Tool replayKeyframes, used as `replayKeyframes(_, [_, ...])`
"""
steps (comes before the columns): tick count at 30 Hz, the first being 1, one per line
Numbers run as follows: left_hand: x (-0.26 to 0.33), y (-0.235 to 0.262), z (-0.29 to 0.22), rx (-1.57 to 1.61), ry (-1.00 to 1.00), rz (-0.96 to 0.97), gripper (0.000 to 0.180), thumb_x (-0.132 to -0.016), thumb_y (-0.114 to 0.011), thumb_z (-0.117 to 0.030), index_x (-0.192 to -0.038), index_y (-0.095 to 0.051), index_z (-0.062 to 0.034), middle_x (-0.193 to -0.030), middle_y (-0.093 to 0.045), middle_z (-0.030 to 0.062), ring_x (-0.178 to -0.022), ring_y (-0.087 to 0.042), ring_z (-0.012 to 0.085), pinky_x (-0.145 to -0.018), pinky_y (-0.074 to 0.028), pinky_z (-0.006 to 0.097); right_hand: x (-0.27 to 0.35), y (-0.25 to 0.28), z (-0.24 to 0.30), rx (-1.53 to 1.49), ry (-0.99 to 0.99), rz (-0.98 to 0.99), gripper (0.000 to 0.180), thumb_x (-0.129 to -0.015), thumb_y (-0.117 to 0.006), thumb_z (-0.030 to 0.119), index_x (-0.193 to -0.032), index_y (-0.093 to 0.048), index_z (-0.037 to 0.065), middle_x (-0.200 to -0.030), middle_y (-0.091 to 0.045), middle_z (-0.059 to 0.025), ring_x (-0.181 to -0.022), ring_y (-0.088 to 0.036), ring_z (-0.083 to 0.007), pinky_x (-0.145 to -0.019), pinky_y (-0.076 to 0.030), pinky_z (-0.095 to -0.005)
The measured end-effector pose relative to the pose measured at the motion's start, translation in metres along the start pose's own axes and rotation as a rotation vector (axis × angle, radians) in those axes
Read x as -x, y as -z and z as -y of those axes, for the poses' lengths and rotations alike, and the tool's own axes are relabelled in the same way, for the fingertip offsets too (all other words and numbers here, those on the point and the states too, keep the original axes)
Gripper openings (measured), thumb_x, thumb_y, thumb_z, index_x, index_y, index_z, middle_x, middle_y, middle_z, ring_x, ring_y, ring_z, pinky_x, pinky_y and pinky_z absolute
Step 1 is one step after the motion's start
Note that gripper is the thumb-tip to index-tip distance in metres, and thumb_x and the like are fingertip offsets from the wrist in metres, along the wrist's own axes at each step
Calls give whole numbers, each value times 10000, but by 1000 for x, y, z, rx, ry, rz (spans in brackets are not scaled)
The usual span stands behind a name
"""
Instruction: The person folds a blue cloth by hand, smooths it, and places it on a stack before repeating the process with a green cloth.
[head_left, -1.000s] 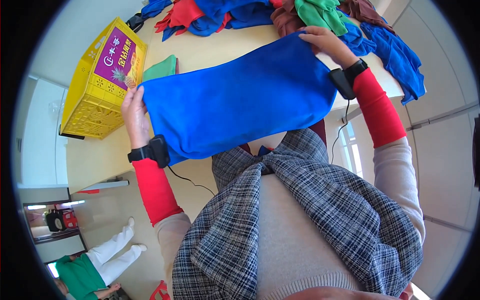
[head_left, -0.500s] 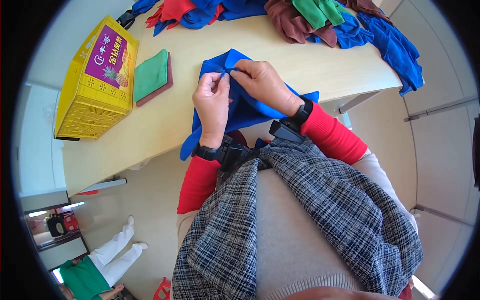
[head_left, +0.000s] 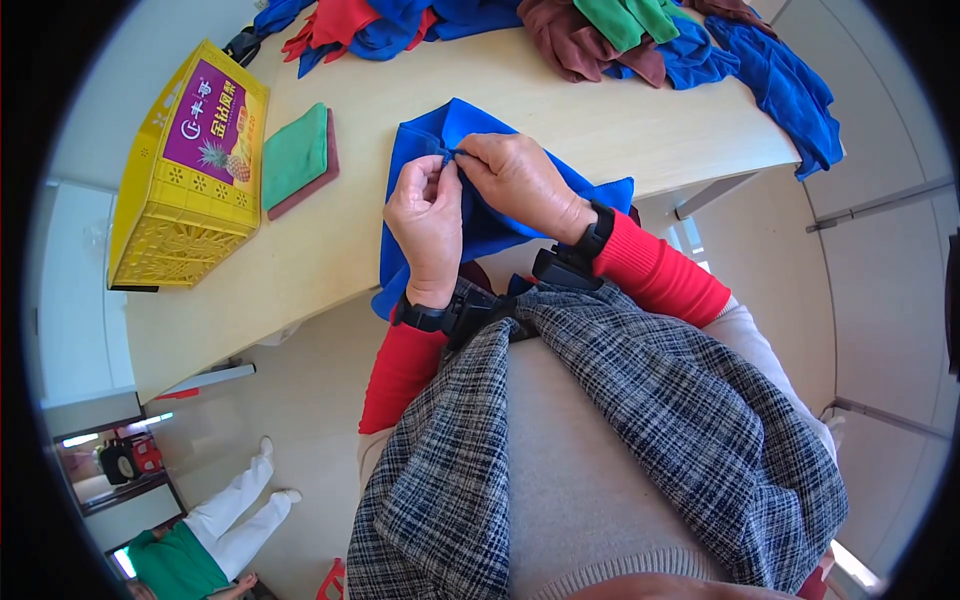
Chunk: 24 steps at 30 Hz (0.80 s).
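The left hand [head_left: 430, 222] and right hand [head_left: 525, 185], nearly closed, pinched the blue cloth [head_left: 487, 224]; folds drooping below the left hand could have tugged it loose.

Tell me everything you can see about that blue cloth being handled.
The blue cloth is plain and bright, apparently soft, thin fabric. It lies creased and partly bunched on the pale table, one corner pointing away from the person, another to the right, its lower left part drooping past the near edge. The left hand and right hand pinch it near its far corner, hiding some of it.
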<state>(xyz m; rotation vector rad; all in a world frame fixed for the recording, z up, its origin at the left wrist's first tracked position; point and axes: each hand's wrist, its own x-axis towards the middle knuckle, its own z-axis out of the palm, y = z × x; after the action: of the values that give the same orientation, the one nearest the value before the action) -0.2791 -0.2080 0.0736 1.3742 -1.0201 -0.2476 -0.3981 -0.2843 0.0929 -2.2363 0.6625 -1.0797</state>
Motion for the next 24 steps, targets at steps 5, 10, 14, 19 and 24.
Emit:
replayKeyframes(5, [4, 3, -1, -120, -64, 39, 39, -917, -698, -12, -934, -670, 9, -787, -677, 49, -635, -604, 74, -599, -497, 237, 1, 1, -6, -77, -15, 71, 169, -949, -632, 160, -967, -684, 0, -779, -674, -170, -693, -672, -313, -629, -525, -369])
replayKeyframes(10, [9, 7, -2, -170, -132, 122, 56, -937, -656, -19, -974, -684, 12, -854, -689, 107, -666, -651, 177, -618, -514, 269, 2, 7, -11, -401, -320, 249, 236, -984, -632, 218, -943, -678, -10, -734, -643, -64, -660, -637, -147, -609, -506, -289])
replayKeyframes(14, [1, 15, -6, -33, 96, 240, 84, -932, -648, -32, -986, -691, 16, -893, -698, 144, -728, -672, 262, -671, -536, 322, 7, 5, -23, -556, -446, 253, 253, -985, -631, 225, -927, -655, -21, -720, -619, -40, -654, -618, -113, -610, -503, -265])
replayKeyframes(19, [-69, 95, 77, -794, -230, 34, 416, -914, -691, -182, -1289, -589, -31, -1254, -573, 205, -1159, -556, 337, -956, -491, 444, 15, 17, -26, -540, -523, 263, 226, -1006, -625, 196, -1082, -661, -14, -804, -629, 8, -683, -618, -79, -634, -505, -236])
replayKeyframes(24, [-113, 156, 149, -1305, 65, 220, 801, -880, -709, -291, -1564, -303, -196, -1619, -237, 211, -1484, -186, 479, -1149, -284, 619, 25, 19, -38, -595, -577, 235, 210, -1004, -624, 174, -1101, -654, -10, -807, -628, 7, -669, -623, -83, -634, -508, -233])
